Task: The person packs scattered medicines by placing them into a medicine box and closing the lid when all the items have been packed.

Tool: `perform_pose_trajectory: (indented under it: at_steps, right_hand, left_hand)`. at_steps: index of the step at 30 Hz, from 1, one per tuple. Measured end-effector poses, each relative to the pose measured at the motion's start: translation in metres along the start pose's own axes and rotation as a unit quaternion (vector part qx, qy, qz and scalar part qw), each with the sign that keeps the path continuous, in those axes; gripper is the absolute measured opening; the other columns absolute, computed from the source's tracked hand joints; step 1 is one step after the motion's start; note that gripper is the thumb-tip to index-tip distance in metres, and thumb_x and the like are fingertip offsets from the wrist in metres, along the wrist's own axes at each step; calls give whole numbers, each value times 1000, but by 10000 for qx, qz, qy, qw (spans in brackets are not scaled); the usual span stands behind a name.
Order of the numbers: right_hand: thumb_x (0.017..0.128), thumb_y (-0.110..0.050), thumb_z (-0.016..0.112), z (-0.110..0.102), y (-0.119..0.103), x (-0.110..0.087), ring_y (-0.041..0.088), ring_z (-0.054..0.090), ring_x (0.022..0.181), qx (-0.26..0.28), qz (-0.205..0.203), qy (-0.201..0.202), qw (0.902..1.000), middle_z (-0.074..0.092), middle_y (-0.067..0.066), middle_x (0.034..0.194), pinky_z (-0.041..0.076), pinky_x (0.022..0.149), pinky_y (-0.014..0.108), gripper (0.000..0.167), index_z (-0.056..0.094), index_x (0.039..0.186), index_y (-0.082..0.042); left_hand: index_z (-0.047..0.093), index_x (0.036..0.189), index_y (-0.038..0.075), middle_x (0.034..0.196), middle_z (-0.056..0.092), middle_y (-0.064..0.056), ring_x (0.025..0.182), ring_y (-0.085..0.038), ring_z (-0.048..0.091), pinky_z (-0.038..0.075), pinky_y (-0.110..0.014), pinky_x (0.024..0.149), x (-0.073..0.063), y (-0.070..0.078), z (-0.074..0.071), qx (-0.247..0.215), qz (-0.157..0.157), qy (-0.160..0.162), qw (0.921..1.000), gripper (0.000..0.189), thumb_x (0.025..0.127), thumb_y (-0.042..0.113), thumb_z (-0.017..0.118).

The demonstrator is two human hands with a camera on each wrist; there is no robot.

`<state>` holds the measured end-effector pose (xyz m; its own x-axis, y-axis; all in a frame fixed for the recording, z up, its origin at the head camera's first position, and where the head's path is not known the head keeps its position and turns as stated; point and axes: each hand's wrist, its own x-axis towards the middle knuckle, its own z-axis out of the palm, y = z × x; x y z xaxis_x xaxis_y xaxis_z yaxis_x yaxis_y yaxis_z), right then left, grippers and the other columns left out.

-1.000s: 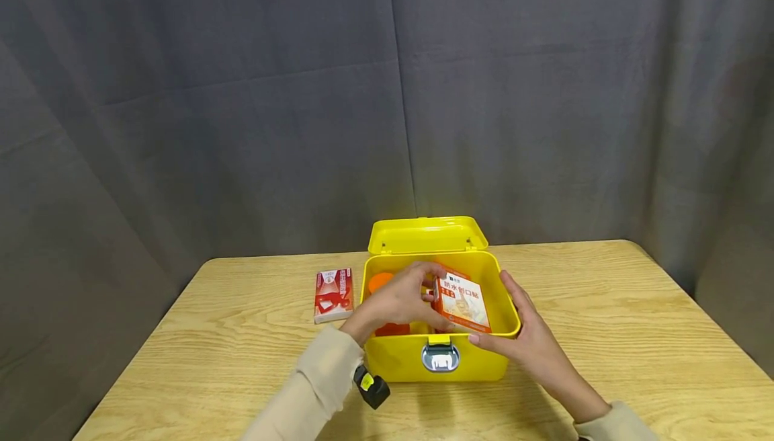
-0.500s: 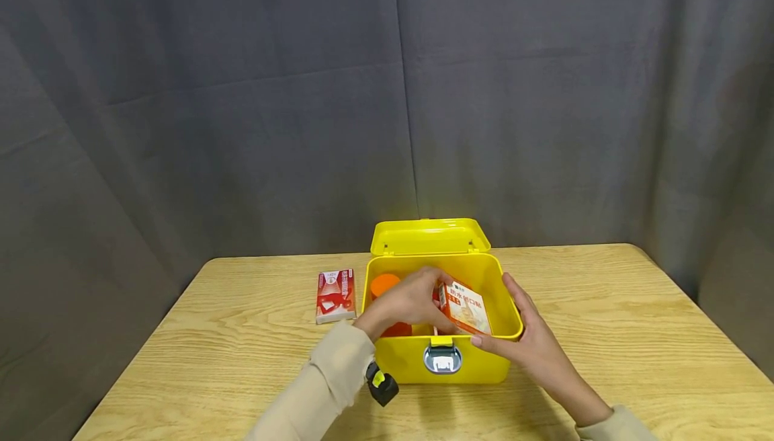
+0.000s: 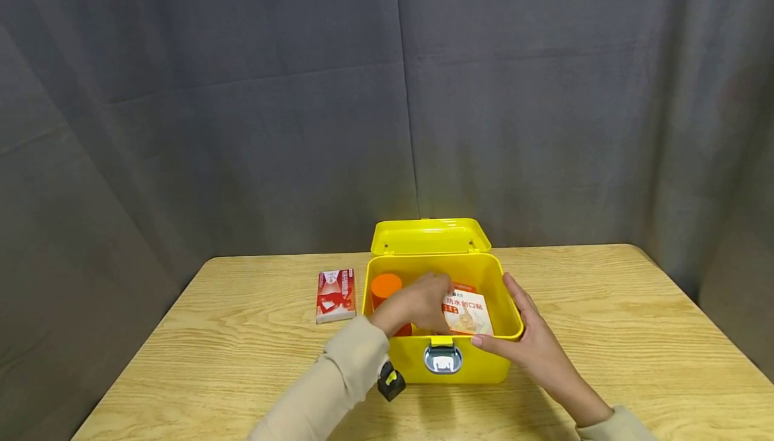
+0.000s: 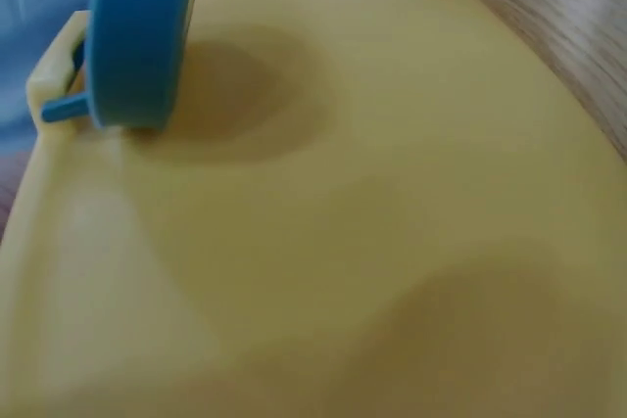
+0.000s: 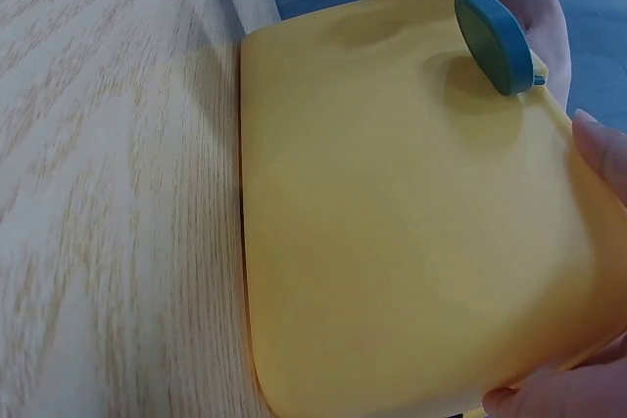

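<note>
A yellow storage box stands with its lid raised and a metal latch on its front. My left hand reaches inside and holds the left edge of a white-and-orange box of adhesive bandages, which leans in the right part; some fingertips are hidden. At the front right corner my right hand grips the rim, thumb on the front, fingers along the right side. Left of the bandage box is an orange-capped container, partly covered by my left wrist. Both wrist views show mainly the box's outer front wall.
A red-and-white flat carton lies on the wooden table, left of the yellow box. The raised lid stands at the back. A grey curtain hangs behind the table.
My left hand has moved slightly right and deeper into the yellow box, lowering the bandage box with it. The right hand keeps its place on the rim.
</note>
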<state>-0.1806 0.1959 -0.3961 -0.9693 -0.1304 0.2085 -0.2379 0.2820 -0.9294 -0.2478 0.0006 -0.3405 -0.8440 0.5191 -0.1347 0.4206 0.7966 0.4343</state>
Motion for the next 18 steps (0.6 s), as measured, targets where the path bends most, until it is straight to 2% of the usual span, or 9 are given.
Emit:
perform_pose_trajectory:
  at_steps: [7,12,18]
  right_hand:
    - [78,-20,83,0,1,0,40,11,142,-84,43,-1,10000,9,13,160,17,108,66,109,8,157,-18]
    - [79,-20,82,1,1,-1,39,14,141,36,58,-23,10000,9,13,160,20,109,62,108,9,157,-19]
    - [78,-19,82,1,0,-1,41,15,141,13,-25,1,10000,10,14,159,21,108,64,108,9,157,-18]
  left_hand:
    - [55,116,12,93,49,1,89,-15,43,43,-27,77,3,5,2,279,-232,-226,9991,52,75,25,85]
    - [53,117,10,93,48,-1,90,-16,42,42,-28,76,4,8,4,586,-199,-300,9976,50,79,26,82]
    - [51,121,8,94,50,-3,91,-17,43,43,-28,79,5,10,5,874,-157,-364,9954,52,81,25,80]
